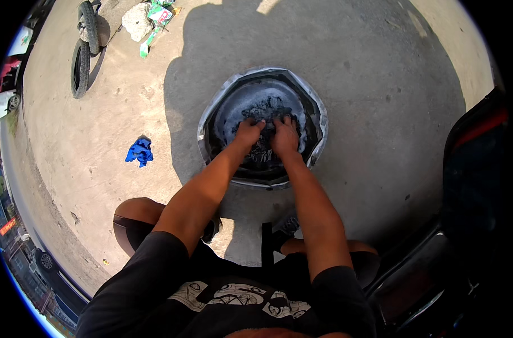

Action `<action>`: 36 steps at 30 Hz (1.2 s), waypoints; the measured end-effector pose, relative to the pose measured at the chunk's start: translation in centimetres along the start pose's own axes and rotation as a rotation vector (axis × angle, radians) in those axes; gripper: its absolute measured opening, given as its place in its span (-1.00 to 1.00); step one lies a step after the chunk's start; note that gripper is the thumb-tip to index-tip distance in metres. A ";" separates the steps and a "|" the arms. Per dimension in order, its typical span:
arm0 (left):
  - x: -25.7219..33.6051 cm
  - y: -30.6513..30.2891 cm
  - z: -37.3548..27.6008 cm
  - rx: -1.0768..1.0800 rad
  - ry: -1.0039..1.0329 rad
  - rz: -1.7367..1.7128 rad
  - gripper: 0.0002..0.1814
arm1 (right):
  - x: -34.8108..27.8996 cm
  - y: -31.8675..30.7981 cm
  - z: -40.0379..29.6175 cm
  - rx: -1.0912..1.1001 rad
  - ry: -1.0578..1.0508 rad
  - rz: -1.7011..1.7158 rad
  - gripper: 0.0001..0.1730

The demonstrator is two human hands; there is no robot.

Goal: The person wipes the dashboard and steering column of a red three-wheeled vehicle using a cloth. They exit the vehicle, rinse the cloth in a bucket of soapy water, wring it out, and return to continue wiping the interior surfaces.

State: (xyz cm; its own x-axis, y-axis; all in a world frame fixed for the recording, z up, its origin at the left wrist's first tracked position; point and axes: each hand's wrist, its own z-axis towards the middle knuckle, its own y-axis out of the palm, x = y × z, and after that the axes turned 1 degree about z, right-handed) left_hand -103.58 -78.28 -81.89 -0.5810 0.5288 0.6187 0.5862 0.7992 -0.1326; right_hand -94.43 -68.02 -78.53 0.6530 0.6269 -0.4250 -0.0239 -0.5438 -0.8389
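A round, dark basin with a grey, buckled rim stands on the concrete in front of me. Whitish suds cover much of its inside, broken by black wet-looking patches. My left hand reaches into the basin left of its middle, its thumb pointing up and right. Close beside it, my right hand is lowered into the basin with its fingers partly spread. The fingertips of both hands merge with the dark, foamy area. Whether either hand grips something there cannot be seen.
A blue cloth lies on the concrete ground to the left. Farther off are two tyres, a pale rock and green-white packaging. A dark vehicle is close on my right; a parked car shows far left.
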 end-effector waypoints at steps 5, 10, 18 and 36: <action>-0.1 -1.0 3.1 -0.047 -0.118 -0.127 -0.53 | -1.2 0.3 0.8 -0.092 0.185 0.347 -0.51; 1.0 -1.3 5.8 -0.194 -0.191 -0.577 -0.73 | -1.4 -1.9 1.6 -0.126 0.054 0.863 -0.55; 3.1 -0.1 4.6 -0.373 -0.097 -0.799 -0.71 | -7.7 -4.5 0.2 0.149 0.090 0.329 -0.37; 5.2 -3.1 -0.4 -0.101 -0.047 -0.261 -0.60 | -1.0 2.7 0.1 0.066 -0.033 0.205 -0.22</action>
State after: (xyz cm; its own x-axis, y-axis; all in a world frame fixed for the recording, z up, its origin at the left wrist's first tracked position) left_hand -108.19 -78.14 -77.90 -0.7438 0.3228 0.5852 0.4650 0.8790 0.1061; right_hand -95.23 -70.07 -80.40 0.6041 0.5257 -0.5989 -0.2038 -0.6247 -0.7538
